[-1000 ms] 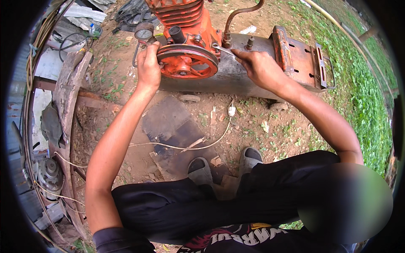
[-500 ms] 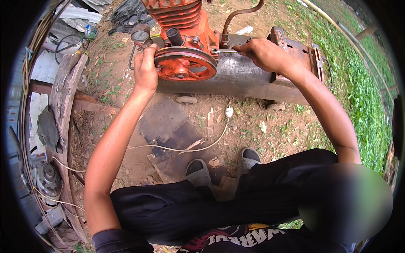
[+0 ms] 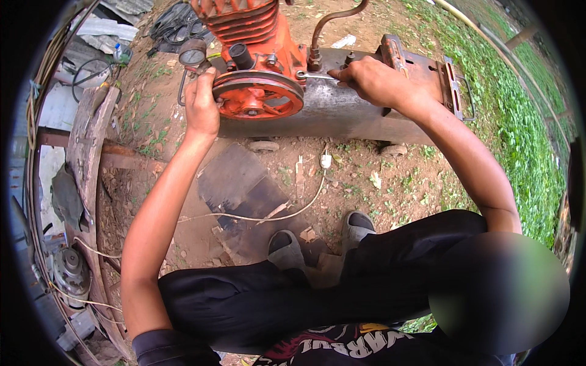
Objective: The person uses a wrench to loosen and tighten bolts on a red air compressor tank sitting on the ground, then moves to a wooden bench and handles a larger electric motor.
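Observation:
An orange-red compressor pump [image 3: 247, 36] with cooling fins and a grooved pulley wheel [image 3: 259, 100] stands on a long grey metal tank [image 3: 323, 100] ahead of me. My left hand [image 3: 202, 107] is closed at the left rim of the pulley wheel, just below a round pressure gauge [image 3: 193, 56]; its fingertips are partly hidden. My right hand [image 3: 381, 82] grips the right end of a silver wrench [image 3: 318, 76]. The wrench's ring end sits against the pump base, right of the wheel; the fastener there is too small to make out.
A rusty slotted bracket [image 3: 421, 73] tops the tank's right end, and a curved brown pipe [image 3: 316, 36] rises behind the wrench. A white plug [image 3: 325, 161] and cable lie on the dirt, beside a dark flat sheet [image 3: 235, 177]. A wooden plank [image 3: 85, 146] stands at the left.
The whole view has shifted slightly, so the machine sits farther left. My right hand and the wrench's held end have dropped a little; both hands keep their holds.

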`<state>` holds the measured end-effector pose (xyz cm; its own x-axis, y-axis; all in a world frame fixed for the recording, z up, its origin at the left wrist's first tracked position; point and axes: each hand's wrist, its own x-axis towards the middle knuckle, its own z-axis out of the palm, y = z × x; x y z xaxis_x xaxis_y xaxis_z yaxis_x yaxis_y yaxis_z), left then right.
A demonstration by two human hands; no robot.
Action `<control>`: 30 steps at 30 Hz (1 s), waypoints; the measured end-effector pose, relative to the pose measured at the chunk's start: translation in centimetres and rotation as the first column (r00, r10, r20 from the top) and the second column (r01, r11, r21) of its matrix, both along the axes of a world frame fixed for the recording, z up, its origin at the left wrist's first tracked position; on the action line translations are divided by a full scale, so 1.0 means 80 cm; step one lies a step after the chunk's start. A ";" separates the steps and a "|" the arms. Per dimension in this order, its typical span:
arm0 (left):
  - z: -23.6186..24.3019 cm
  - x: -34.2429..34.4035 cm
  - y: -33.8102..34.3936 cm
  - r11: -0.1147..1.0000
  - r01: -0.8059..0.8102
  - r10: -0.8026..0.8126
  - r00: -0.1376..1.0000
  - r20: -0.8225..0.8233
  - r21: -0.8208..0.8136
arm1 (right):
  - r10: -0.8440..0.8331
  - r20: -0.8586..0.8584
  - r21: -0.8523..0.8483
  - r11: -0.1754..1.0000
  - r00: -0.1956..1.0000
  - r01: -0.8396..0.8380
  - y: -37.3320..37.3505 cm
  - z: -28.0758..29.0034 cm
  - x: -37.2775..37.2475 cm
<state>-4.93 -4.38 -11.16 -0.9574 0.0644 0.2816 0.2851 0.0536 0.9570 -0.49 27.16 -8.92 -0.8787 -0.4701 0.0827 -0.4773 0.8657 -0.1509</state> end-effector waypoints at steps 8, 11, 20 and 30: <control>-0.004 -0.004 -0.010 0.998 0.065 -0.064 0.997 0.045 -0.012 | -0.088 0.408 -0.031 0.993 0.909 0.110 -0.006 0.023 -0.011; 0.004 0.004 0.000 1.000 0.010 -0.010 1.000 0.023 0.003 | -0.163 0.518 -0.006 0.981 0.840 0.194 -0.013 0.025 -0.009; -0.002 -0.004 -0.004 1.000 0.010 -0.010 0.999 0.033 -0.011 | -0.194 0.262 -0.326 0.904 0.945 0.276 -0.076 -0.041 0.057; 0.002 0.002 -0.008 1.000 -0.015 0.017 0.995 0.094 -0.025 | -0.140 0.610 -0.443 0.756 0.780 0.482 -0.044 0.059 0.062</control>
<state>-4.78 -5.00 -11.02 -0.9806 0.0548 0.1882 0.1923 0.0810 0.9780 4.47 23.65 -4.17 -0.9451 -0.1791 -0.2732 0.1052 0.6248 -0.7737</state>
